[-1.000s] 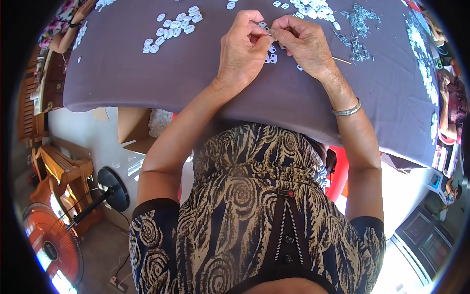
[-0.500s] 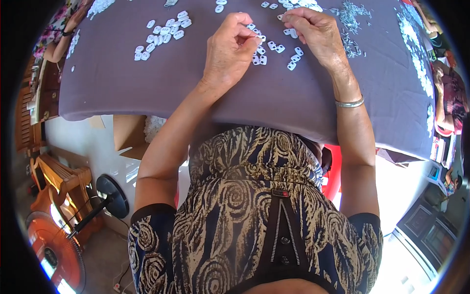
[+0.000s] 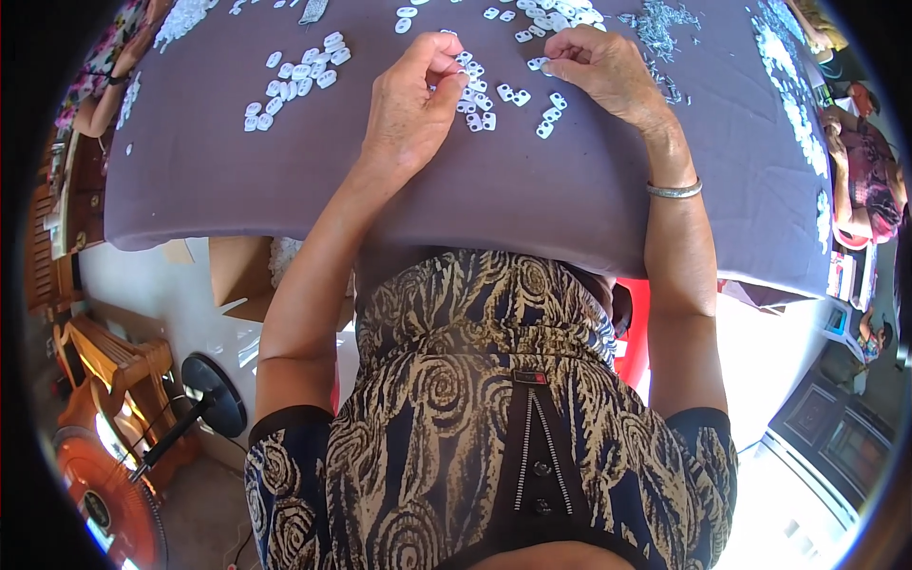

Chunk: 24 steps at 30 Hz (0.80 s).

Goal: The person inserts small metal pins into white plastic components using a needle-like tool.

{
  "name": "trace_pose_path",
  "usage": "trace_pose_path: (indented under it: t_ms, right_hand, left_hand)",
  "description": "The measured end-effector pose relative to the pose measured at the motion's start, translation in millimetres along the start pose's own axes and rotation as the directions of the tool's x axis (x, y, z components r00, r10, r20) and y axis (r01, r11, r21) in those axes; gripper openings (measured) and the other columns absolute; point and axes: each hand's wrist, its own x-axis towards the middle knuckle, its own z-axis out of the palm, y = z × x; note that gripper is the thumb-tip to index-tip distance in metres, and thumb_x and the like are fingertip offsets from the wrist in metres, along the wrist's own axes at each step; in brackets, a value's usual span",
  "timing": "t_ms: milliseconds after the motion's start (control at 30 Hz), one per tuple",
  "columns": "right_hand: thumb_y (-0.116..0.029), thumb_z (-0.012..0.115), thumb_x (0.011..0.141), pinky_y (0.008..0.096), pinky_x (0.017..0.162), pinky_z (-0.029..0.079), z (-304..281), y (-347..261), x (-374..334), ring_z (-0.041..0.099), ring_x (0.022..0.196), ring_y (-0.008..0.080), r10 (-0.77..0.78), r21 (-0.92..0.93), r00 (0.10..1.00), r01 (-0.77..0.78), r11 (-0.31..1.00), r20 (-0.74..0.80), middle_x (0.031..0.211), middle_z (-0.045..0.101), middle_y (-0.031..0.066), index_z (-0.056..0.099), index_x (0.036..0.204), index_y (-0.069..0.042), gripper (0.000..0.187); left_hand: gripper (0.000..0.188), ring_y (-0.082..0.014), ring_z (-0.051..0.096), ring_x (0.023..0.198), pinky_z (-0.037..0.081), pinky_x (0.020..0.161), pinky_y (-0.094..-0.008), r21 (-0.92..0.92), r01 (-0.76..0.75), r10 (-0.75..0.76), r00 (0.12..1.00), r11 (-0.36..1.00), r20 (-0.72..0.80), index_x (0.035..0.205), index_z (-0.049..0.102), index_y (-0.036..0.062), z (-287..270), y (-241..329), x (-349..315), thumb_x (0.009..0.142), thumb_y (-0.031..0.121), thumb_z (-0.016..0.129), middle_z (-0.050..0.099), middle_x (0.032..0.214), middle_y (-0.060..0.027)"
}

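My left hand [image 3: 413, 104] is held above the dark cloth with thumb and forefinger pinched together. A small white piece shows at its fingertips, partly covered by the thumb. Just under and beside it lies a cluster of small white oval plastic pieces [image 3: 478, 101], each with two dark-looking holes. My right hand [image 3: 608, 76] is closed too, thumb and fingertips meeting at another white two-hole piece [image 3: 535, 64] low over the cloth. A short row of like pieces [image 3: 550, 116] and a pair of them [image 3: 513, 95] lie between the hands.
The table [image 3: 313, 190] has a grey-purple cloth. More white pieces [image 3: 302, 74] lie at left, with a larger heap [image 3: 565, 13] at the back. Thin metal-looking bits [image 3: 662, 28] are piled beyond my right hand. Other people sit at both sides. A fan [image 3: 104, 499] stands lower left.
My right hand has come down and nearer, its fingertips now at a white piece on the cloth. The left hand keeps its pinch. The whole view has shifted slightly.
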Motion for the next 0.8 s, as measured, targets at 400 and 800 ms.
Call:
trace_pose_path:
  t_ms: [400,800]
  right_hand:
    - [-0.004,0.068,0.081,0.0241,0.059,0.046,11.3,-3.3,-1.0,0.051,0.064,0.0075,-0.248,-0.134,0.968,0.249,0.959,0.024,0.076,0.06,0.0002,0.065,0.096,-0.004,0.015]
    - [-0.003,0.056,0.093,0.0222,0.07,0.044,12.3,-41.0,-1.7,0.053,0.081,0.006,-0.21,0.469,0.968,0.125,0.874,0.134,0.087,0.06,-0.0006,0.064,0.101,-0.002,0.012]
  left_hand:
    - [0.031,-0.0186,0.063,0.075,0.051,0.069,-0.0312,-0.039,-0.022,0.024,0.999,0.999,0.045,0.114,0.051,0.0032,3.3,5.2,-2.1,0.085,0.002,0.061,0.065,0.084,-0.0073]
    - [0.056,-0.0152,0.059,0.072,0.048,0.063,-0.0276,-0.039,0.01,-0.001,0.973,0.999,0.231,0.134,0.034,0.0023,2.8,17.1,-2.3,0.085,-0.002,0.06,0.059,0.086,-0.0093]
